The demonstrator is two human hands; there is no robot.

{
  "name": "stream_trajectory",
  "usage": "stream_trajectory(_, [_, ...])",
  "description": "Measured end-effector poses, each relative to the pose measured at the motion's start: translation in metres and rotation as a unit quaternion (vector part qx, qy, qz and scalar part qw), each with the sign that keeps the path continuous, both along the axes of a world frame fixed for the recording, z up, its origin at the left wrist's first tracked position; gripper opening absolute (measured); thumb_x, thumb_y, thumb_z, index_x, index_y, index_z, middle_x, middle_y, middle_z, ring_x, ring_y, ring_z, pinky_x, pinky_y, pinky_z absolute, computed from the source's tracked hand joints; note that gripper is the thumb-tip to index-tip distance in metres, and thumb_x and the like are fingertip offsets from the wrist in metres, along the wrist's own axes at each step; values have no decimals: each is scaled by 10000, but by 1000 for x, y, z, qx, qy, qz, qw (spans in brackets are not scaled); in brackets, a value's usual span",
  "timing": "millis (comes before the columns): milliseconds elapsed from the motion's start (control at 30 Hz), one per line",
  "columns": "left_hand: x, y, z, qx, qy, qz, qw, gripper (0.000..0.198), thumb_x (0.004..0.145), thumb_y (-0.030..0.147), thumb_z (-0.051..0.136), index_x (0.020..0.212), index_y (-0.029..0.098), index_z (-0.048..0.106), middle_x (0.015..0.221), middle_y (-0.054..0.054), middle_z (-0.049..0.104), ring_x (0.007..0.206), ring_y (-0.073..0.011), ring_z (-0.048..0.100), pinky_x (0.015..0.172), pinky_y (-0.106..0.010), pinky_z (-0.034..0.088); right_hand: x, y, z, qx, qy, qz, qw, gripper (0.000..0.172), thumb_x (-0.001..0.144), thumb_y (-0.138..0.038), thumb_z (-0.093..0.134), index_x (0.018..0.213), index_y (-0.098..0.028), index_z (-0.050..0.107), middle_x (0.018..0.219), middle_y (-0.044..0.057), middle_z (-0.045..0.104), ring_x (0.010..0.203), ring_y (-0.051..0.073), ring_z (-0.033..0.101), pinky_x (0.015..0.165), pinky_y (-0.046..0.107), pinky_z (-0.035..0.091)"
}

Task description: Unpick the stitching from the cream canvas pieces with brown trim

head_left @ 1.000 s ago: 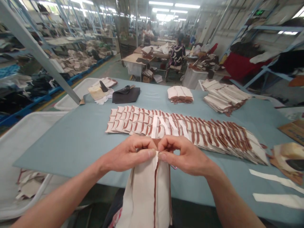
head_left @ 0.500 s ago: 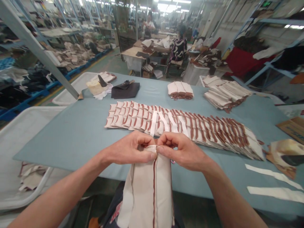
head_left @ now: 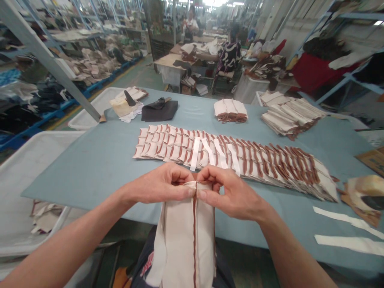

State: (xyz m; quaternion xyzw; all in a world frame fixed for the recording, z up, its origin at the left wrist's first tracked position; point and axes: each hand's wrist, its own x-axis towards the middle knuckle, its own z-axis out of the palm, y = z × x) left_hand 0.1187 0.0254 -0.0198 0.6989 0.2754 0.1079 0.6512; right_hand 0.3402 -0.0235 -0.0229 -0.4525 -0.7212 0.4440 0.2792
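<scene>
left hand (head_left: 166, 185): closed, pinching the sewn cloth (head_left: 179, 236) by its upper edge | right hand (head_left: 232, 193): closed likewise, at the seam | sewn cloth: 6 o'clock from hands | overlapping pieces (head_left: 171, 145): 12 o'clock, on table (head_left: 90, 168)

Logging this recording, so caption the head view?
Left hand and right hand pinch a brown-seamed cream panel at its top edge.

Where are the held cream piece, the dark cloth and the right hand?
Held cream piece (head_left: 183, 236), head view: front, left of the brown seam.
Dark cloth (head_left: 159, 113), head view: its flat near part.
Right hand (head_left: 233, 192), head view: middle of the hand.
</scene>
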Motion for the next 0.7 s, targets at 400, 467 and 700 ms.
stream_trajectory(400, [8,-6,5,108,52,66,991,216,821,199,576,633,161,478,624,61,365,585,-71,332,517,-212,226,-9,1,4,119,-136,-51,982,45,811,-214,617,824,-186,651,735,-10,681,587,120,522,607,264,328])
stream_trajectory(467, [9,-7,5,133,62,77,986,205,811,169,562,625,160,475,618,62,360,581,-69,334,515,-210,219,-8,3,4,128,-143,-52,980,50,821,-205,612,816,-184,657,750,2,698,617,131,555,612,264,332])
stream_trajectory(700, [8,3,-2,29,11,62,998,233,833,268,590,651,163,488,616,53,411,577,-77,349,519,-208,258,-7,15,-2,42,-66,-46,996,143,843,-245,583,720,-191,632,627,-22,607,555,112,491,549,243,321])
